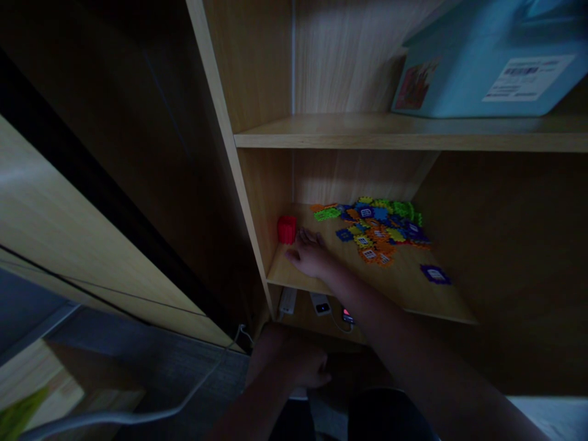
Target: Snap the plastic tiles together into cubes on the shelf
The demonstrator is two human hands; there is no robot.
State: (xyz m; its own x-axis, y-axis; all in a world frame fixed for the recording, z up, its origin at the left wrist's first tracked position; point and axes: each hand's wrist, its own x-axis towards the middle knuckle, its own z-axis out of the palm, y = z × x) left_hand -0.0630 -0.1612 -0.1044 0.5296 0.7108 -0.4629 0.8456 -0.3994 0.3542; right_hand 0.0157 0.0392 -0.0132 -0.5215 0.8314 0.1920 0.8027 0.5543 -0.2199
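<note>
My right hand [309, 252] reaches onto the lower shelf, fingers apart and nothing seen in them. Its fingertips are right beside a red ribbed block [287, 230], which looks like a stack of red pieces, near the shelf's left wall. Whether they touch it I cannot tell. To the right lies a loose heap of toothed plastic building pieces [379, 233] in orange, yellow, blue and green, some with window patterns. A single purple piece [435, 274] lies apart from the heap. Low in the picture, my left hand [310, 365] is curled into a loose fist by my knee, in dim light.
A light blue storage bin [487, 67] stands on the upper shelf [367, 135]. Under the lower shelf are a white power strip [288, 301], a white charger [320, 304] and a lit device [348, 315] with a cord. A pale cable [184, 401] hangs at lower left.
</note>
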